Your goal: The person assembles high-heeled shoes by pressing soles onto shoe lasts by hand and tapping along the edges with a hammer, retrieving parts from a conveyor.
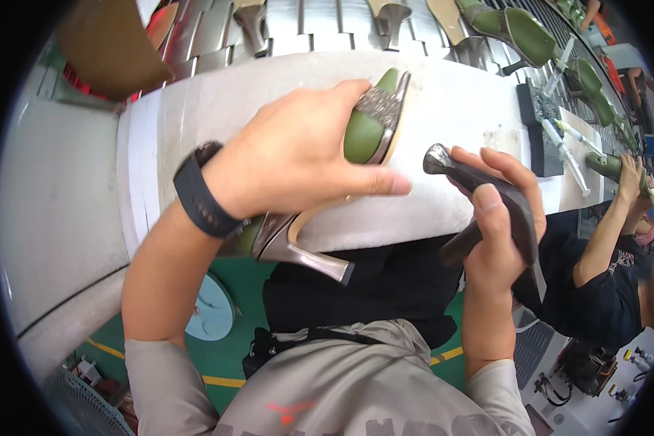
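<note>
A green high-heeled shoe (365, 136) with a glittery strap lies on its side on the white worktop. Its metallic heel (309, 260) sticks out past the worktop's near edge. My left hand (291, 149) lies over the middle of the shoe with fingers wrapped round it and the thumb stretched to the right, hiding much of the upper. To the right, my right hand (498, 218) grips a dark shoemaker's hammer (487, 178). The hammer's round, worn metal face points left, toward the shoe, and stays apart from it.
A metal slat conveyor (305, 22) beyond the worktop (232, 91) carries several shoes and heels. At the right stands a black holder (541, 138) with syringes (567, 156). Farther right, a co-worker (603, 291) holds a green shoe. A blue round stool (212, 309) is below left.
</note>
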Demonstrator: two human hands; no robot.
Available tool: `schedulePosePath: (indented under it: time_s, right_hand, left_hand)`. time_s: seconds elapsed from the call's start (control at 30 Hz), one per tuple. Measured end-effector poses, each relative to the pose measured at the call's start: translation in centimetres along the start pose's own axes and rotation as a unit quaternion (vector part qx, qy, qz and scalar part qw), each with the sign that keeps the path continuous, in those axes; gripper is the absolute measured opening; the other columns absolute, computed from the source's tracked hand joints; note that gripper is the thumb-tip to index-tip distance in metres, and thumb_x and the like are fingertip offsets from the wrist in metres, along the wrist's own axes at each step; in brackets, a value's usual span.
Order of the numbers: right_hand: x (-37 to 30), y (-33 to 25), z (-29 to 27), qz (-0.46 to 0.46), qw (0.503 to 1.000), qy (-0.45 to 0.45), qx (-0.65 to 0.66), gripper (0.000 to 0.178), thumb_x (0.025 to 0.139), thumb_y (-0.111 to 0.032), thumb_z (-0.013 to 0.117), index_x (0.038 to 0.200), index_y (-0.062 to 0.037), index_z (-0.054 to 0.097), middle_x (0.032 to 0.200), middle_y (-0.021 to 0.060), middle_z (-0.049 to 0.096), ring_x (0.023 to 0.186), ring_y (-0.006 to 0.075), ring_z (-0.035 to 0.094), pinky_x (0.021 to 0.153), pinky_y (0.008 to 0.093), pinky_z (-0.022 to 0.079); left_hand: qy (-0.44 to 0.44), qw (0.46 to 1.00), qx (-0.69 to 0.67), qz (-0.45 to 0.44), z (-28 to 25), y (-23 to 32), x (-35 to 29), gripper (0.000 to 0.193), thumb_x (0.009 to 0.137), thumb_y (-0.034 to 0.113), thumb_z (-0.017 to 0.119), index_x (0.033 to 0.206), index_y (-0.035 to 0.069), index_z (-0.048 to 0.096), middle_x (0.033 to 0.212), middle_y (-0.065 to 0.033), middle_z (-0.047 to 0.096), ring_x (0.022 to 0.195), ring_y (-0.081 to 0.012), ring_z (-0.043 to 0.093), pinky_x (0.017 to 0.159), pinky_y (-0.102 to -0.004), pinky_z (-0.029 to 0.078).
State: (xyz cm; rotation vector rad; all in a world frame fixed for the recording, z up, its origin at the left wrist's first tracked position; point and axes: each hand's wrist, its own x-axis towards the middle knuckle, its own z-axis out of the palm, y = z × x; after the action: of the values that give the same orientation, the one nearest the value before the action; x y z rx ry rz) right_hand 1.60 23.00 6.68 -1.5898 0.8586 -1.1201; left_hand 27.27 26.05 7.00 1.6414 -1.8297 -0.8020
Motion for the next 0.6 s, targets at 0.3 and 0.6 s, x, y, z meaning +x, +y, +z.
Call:
schedulePosePath:
  time_s: [0.3, 0.6]
  right_hand:
    - [5.0, -0.7, 0.6, 0.112, 0.98, -0.157, 0.054, 0.021, 0.097, -0.003, 0.075, 0.115, 0.0036, 0.067, 0.094, 0.0087, 0.076, 0.085, 0.0069, 0.068, 0.073, 0.0232, 0.054]
    - [11.5, 1.8, 1.0, 0.041, 0.987, -0.153, 0.003, 0.017, 0.097, -0.011, 0.072, 0.105, 0.0036, 0.071, 0.097, 0.0111, 0.077, 0.088, 0.0121, 0.07, 0.081, 0.0285, 0.055]
  left_hand:
    - [0.005, 0.996, 0.066, -0.065, 1.0, 0.7, 0.8, 0.071, 0.072, 0.035, 0.094, 0.124, -0.001, 0.061, 0.096, -0.0224, 0.071, 0.089, -0.0438, 0.072, 0.077, -0.0463, 0.057]
    - [-0.014, 0.994, 0.091, -0.059, 0.4, 1.0, 1.1, 0.081, 0.07, 0.033, 0.094, 0.132, -0.005, 0.059, 0.103, -0.024, 0.073, 0.092, -0.0417, 0.074, 0.083, -0.0438, 0.059]
